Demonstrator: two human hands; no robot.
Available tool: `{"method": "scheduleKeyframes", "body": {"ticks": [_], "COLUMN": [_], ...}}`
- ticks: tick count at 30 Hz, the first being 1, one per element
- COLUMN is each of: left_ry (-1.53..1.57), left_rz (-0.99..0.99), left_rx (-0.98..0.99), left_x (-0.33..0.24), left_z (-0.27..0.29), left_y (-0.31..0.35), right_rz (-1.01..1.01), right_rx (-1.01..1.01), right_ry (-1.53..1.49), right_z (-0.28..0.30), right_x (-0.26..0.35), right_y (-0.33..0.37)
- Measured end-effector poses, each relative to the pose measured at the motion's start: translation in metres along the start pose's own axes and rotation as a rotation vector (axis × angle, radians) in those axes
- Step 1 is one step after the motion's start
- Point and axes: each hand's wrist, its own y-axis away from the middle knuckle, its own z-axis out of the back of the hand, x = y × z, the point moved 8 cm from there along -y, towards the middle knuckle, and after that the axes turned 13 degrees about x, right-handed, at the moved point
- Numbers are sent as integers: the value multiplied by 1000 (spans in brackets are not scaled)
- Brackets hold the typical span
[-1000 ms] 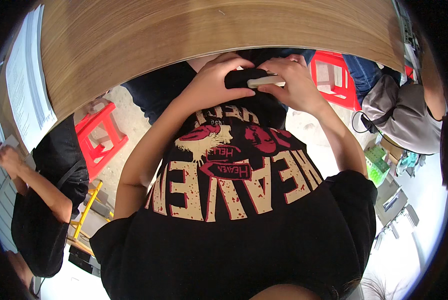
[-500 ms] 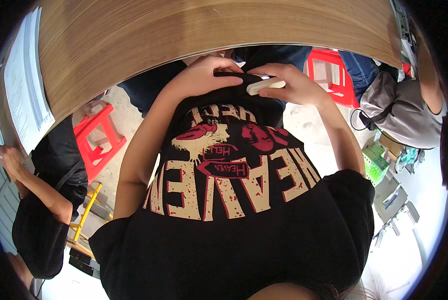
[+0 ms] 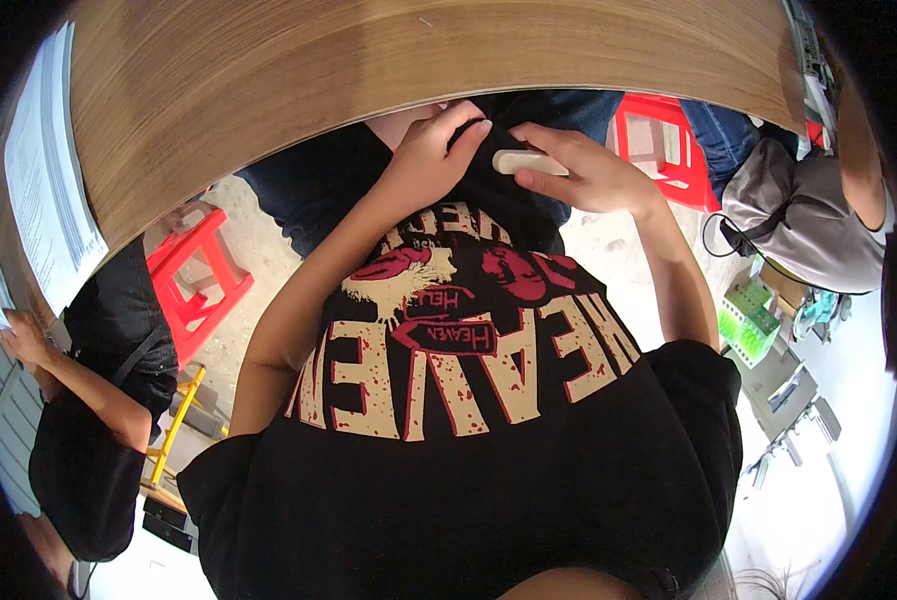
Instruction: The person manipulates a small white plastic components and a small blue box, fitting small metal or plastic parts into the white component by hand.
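Observation:
Between the thumb and fingers of my right hand (image 3: 603,175) is a small white oblong object (image 3: 528,162) with rounded ends; its exact kind I cannot make out. My left hand (image 3: 436,155) is closed, with thumb and fingertips pinching the lower part of my black printed T-shirt (image 3: 448,500) near the table's edge. Both hands are over my lap, just below the edge of the wooden table (image 3: 418,50). The right hand's fingers partly cover the white object.
Stacked paper sheets (image 3: 53,180) lie at the table's left end. Beside me on the left, a person in black (image 3: 93,460) handles papers. Red plastic stools (image 3: 203,280) stand to the left and far right. A grey bag-like bundle (image 3: 808,215) and a green box (image 3: 748,320) are at right.
My left hand has moved slightly right and pinched together near the shirt's lower part. The white object has tilted in my right hand and lies more level.

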Motion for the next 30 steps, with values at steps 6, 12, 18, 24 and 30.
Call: {"method": "scheduleKeyframes", "body": {"ticks": [6, 12, 18, 24, 30], "left_ry": [138, 250, -12, -44, 152], "left_rz": [57, 40, 21, 150, 46], "left_rx": [26, 25, 107, 202, 121], "left_x": [4, 16, -9, -4, 1], "left_z": [-7, -10, 4, 5, 0], "left_y": [1, 3, 6, 10, 15], "right_rz": [22, 30, 46, 26, 45], "right_rx": [-60, -71, -162, -243, -305], "right_ry": [56, -143, -37, 185, 358], "right_z": [-6, -10, -9, -8, -11], "right_x": [-3, -21, -21, -4, -1], "right_y": [-5, -11, -9, -8, -7]}}
